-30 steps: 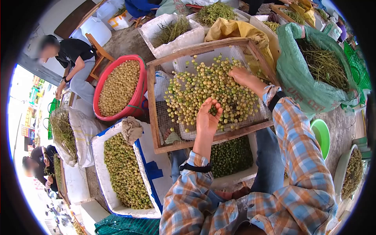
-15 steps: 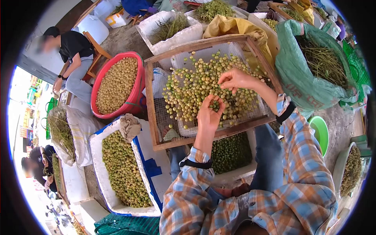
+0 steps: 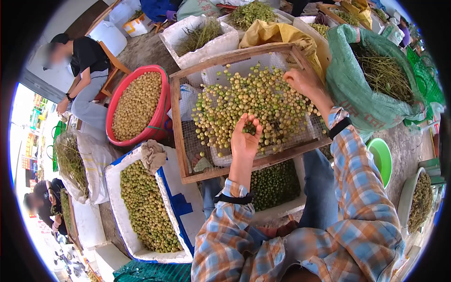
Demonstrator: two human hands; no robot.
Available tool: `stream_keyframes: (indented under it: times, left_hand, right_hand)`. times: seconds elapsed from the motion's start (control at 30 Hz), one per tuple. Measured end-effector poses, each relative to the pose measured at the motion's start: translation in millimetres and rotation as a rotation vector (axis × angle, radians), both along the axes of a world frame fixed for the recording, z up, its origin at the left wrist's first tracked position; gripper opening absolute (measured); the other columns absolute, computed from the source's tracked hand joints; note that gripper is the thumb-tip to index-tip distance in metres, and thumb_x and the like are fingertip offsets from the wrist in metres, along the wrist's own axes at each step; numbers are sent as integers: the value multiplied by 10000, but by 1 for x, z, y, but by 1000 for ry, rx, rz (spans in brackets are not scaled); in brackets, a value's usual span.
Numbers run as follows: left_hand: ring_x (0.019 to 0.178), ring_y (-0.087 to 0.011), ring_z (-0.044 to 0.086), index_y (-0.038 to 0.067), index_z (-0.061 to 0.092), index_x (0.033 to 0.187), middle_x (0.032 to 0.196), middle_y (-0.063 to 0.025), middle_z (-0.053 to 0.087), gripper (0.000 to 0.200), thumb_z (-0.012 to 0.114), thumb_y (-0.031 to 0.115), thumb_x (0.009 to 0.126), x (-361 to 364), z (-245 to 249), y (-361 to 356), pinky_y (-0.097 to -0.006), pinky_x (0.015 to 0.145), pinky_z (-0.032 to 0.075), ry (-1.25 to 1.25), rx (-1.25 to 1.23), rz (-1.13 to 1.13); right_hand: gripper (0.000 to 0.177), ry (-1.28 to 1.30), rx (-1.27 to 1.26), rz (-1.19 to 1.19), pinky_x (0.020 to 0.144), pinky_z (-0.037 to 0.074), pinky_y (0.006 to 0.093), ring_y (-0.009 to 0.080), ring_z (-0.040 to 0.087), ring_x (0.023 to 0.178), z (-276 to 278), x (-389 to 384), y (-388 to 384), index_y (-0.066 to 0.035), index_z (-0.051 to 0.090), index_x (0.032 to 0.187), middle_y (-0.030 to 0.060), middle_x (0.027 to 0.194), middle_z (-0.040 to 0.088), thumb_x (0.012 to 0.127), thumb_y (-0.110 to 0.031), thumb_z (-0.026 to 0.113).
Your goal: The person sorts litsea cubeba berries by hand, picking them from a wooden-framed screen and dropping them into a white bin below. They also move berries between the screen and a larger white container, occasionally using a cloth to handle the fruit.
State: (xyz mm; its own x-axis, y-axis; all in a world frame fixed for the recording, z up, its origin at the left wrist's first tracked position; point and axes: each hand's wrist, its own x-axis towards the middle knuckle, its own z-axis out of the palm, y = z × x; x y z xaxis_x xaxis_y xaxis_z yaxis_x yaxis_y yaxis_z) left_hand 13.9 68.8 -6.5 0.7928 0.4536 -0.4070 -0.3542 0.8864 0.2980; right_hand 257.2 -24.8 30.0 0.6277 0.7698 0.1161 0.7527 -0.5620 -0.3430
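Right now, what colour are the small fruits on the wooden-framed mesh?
The small fruits are mixed pale yellow and green, best seen in the head view.

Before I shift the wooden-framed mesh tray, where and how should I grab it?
I'd grip the mesh tray by its left rail and right rail, one hand coming in from each side. These straight wooden bars are clear of most of the loose round fruit, and opposite holds should help keep it level. The right forearm crosses the right rail, so clear it first.
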Motion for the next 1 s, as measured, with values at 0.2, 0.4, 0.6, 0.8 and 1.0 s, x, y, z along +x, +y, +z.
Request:
stream_keyframes:
  times: [0.2,0.4,0.6,0.8,1.0]
  left_hand:
    - [726,-152,531,34,438,1003,848,-48,525,141,427,130,901,0,5,-3,-256,609,494,-1,10,-16]
    - [747,-182,532,36,444,991,874,-65,511,138,434,138,898,2,8,-7,-279,628,500,54,21,11]
    - [761,-197,537,25,462,949,885,-84,510,122,454,128,884,4,5,-16,-287,622,515,125,-46,-47]
    - [699,-172,531,34,439,935,836,-62,498,107,450,125,879,1,13,-9,-261,561,506,-15,-23,-41]
    - [736,-172,544,42,453,949,861,-81,515,116,493,103,859,0,9,-6,-273,588,513,-14,1,-48]
  right_hand:
    - [118,-10,-168,91,790,430,378,276,534,943,-43,15,4,-87,617,870,86,959,576,768,-106,562]
    - [183,261,19,110,628,482,346,215,589,706,-3,-31,9,-53,607,920,82,809,609,796,-179,560]
    - [206,805,178,165,533,461,264,129,561,615,-11,-67,9,-23,620,868,49,749,609,839,-211,540]
    - [95,106,-91,53,643,429,394,288,555,704,-51,-17,-11,-27,606,792,144,770,584,733,-90,567]
    - [88,-35,-411,106,676,453,422,322,576,795,-37,-32,12,2,587,754,175,811,597,735,-72,543]
